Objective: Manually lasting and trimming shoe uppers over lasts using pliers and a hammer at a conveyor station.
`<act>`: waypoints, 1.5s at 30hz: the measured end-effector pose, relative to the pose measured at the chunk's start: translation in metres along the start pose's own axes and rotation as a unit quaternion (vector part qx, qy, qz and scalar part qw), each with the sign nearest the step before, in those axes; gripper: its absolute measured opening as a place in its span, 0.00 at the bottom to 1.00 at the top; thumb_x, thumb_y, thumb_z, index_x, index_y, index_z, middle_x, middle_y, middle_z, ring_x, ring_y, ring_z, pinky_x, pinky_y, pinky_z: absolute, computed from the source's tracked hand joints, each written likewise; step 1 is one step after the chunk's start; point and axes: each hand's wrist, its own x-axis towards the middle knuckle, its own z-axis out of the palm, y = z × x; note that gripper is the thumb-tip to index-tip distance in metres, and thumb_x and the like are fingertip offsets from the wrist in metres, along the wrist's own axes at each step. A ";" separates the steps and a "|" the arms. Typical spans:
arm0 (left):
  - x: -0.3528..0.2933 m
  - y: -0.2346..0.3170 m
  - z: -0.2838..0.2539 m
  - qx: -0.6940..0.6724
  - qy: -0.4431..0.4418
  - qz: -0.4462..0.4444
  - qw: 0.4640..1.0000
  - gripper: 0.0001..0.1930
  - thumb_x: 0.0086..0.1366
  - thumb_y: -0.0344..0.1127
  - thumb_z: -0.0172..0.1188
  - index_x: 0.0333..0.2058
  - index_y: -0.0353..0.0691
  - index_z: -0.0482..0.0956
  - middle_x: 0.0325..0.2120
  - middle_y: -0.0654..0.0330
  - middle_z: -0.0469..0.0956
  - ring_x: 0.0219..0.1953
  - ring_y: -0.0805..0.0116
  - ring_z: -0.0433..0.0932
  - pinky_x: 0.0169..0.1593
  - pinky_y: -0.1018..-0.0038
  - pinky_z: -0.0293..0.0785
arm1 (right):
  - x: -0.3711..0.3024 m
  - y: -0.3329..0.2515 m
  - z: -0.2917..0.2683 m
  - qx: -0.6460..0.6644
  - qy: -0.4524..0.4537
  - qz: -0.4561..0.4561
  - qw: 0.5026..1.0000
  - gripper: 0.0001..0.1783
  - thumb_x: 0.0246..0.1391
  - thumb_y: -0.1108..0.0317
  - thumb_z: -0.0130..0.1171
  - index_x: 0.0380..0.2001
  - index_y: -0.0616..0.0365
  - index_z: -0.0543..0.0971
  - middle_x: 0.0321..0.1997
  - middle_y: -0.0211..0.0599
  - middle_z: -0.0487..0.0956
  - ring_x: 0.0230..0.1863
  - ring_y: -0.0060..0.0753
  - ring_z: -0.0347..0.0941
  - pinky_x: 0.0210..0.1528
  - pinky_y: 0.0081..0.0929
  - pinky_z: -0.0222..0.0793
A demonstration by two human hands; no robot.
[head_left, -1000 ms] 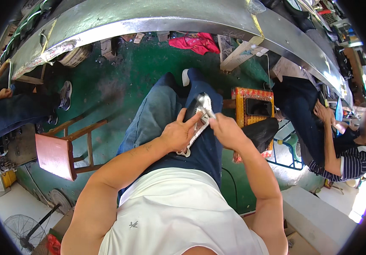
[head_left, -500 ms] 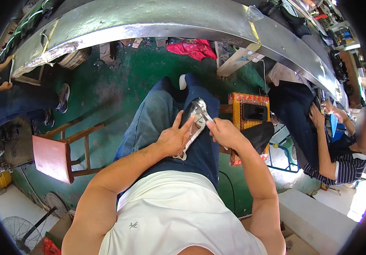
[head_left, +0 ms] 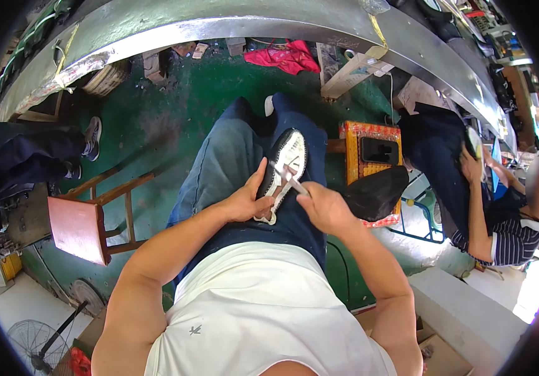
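I sit with a shoe (head_left: 285,164) resting on my lap, its white sole facing up and its dark upper along the edge. My left hand (head_left: 244,202) grips the shoe at its near end. My right hand (head_left: 326,207) holds a thin metal tool (head_left: 288,178) whose tip lies against the sole. Both forearms come up from the lower edge over my white shirt and blue trousers.
A red wooden stool (head_left: 81,227) stands to my left on the green floor. An orange stool (head_left: 370,147) with a dark phone and a black cloth is at my right. A seated person (head_left: 489,207) works at right; another person's legs (head_left: 37,153) show at left. A long metal bench (head_left: 232,19) curves overhead.
The shoe has turned so that its white sole faces up more fully, and my right hand has brought the tool onto the sole.
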 end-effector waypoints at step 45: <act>0.450 0.362 -0.311 0.592 0.389 0.086 0.701 0.42 0.67 0.50 0.62 0.73 0.43 0.53 0.70 0.52 0.60 0.66 0.43 0.66 0.62 0.48 0.69 | 0.231 0.185 -0.333 -0.204 0.415 0.170 0.870 0.27 0.59 0.50 0.63 0.50 0.62 0.75 0.49 0.51 0.78 0.51 0.57 0.74 0.53 0.47 0.69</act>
